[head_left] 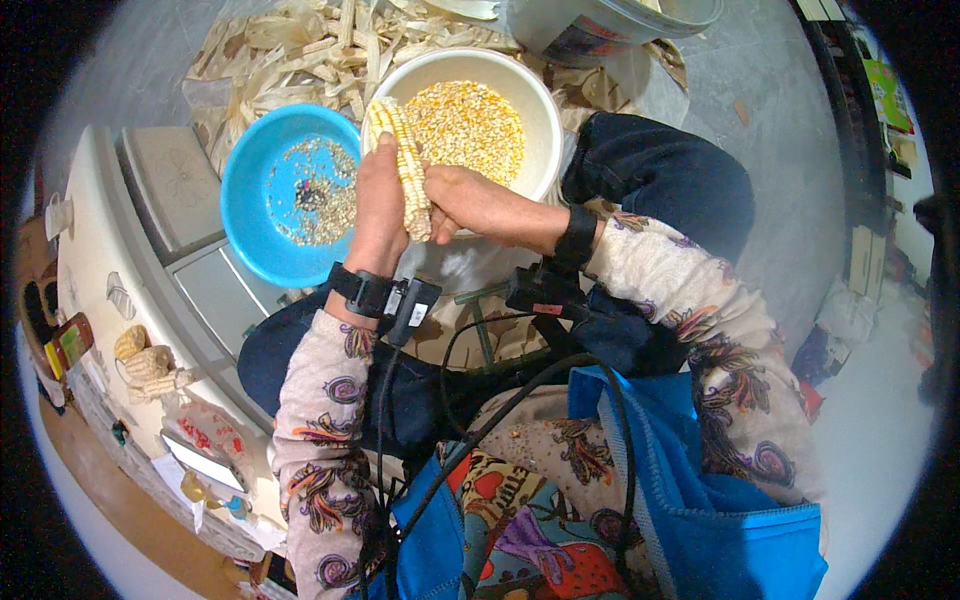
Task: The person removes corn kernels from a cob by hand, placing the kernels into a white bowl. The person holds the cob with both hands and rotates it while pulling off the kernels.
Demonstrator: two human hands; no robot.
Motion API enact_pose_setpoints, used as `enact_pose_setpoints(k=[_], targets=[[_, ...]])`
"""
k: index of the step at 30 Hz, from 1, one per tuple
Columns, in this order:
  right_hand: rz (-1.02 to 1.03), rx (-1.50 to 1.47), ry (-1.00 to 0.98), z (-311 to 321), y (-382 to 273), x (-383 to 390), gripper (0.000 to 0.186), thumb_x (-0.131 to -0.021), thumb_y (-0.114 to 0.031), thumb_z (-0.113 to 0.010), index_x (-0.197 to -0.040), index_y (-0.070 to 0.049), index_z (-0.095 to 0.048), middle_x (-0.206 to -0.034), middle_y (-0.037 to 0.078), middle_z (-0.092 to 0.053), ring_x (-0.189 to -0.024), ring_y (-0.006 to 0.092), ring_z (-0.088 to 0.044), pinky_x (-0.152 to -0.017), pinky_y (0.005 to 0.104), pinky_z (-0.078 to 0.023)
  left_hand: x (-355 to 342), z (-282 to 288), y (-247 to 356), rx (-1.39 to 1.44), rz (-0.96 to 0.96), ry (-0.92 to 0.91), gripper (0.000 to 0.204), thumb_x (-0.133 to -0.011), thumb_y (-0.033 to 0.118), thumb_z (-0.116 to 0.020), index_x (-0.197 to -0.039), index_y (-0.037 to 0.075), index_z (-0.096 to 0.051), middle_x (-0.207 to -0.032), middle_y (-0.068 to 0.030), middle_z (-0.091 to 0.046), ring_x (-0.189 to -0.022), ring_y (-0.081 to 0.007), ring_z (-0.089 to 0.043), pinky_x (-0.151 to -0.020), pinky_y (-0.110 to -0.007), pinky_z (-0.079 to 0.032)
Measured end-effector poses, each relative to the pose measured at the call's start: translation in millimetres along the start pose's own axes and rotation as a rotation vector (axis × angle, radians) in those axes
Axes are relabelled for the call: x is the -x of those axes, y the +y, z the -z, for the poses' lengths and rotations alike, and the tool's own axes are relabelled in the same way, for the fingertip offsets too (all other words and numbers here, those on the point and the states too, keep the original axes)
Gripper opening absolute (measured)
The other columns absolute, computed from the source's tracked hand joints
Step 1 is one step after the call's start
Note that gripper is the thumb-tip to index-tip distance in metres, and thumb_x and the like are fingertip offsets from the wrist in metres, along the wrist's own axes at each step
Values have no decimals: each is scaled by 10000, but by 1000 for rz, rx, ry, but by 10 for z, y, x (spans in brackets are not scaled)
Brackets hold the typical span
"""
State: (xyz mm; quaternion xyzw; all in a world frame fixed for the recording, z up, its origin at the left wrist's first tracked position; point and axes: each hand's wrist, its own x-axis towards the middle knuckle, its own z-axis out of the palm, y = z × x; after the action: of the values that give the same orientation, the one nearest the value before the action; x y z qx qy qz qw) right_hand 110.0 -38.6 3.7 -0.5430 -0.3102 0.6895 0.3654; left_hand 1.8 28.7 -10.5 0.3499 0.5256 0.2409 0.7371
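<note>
An ear of corn (pixel 411 175) with pale and yellow kernels stands tilted between my hands. My left hand (pixel 378 195) is wrapped round it from the left, thumb up along its side. My right hand (pixel 480 205) presses its curled fingers against the ear's right side; its fingertips are partly hidden. Just beyond is a cream basin (pixel 548 110) holding loose yellow and white corn kernels (pixel 468 130), with the ear overlapping its near left rim in view. To the left sits a blue basin (pixel 240 190) with small pale bits and some dark ones in it.
Dry husks and stripped cobs (pixel 290 55) are heaped behind the basins. A large bucket (pixel 600 30) stands at the far side. At left, a white cabinet (pixel 95 240) carries several corn pieces (pixel 148 365) and a phone-like slab (pixel 203 462). Black cables (pixel 470 440) cross my lap.
</note>
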Motion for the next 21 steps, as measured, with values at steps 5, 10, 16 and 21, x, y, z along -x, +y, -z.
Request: enact_pose_setpoints(k=[5,10,16,21], targets=[[3,-111,-45,38,-55,-14,285,-882,-211,-341,-880,27,-498,-695,100,-571,-555,170,-555,-512,280,-483,-11,-46,61,166,29,13,400,-943,326,-351,-1036,-29,-507,-832,-95,-569,-687,-159,-547,-607,-290,-460],[1,-198,-120,92,-143,40,283,-882,-240,-359,-934,0,-499,-775,74,-551,-627,133,-539,-539,243,-472,-30,4,156,242,71,-49,394,-947,335,-334,-1023,-6,-517,-764,-78,-559,-621,-151,-547,-550,-267,-466],[49,57,-121,100,-146,23,280,-869,-218,-354,-965,6,-490,-782,85,-556,-628,140,-544,-544,268,-484,-8,-27,131,122,-16,-60,425,-942,375,-333,-1019,2,-520,-753,-64,-559,-601,-151,-548,-508,-264,-468],[25,-8,-88,89,-168,30,260,-852,-200,-378,-973,2,-490,-780,89,-547,-647,141,-546,-544,267,-481,-2,-16,148,179,1,-123,425,-942,379,-333,-1024,4,-517,-765,-71,-553,-590,-154,-546,-450,-274,-461]])
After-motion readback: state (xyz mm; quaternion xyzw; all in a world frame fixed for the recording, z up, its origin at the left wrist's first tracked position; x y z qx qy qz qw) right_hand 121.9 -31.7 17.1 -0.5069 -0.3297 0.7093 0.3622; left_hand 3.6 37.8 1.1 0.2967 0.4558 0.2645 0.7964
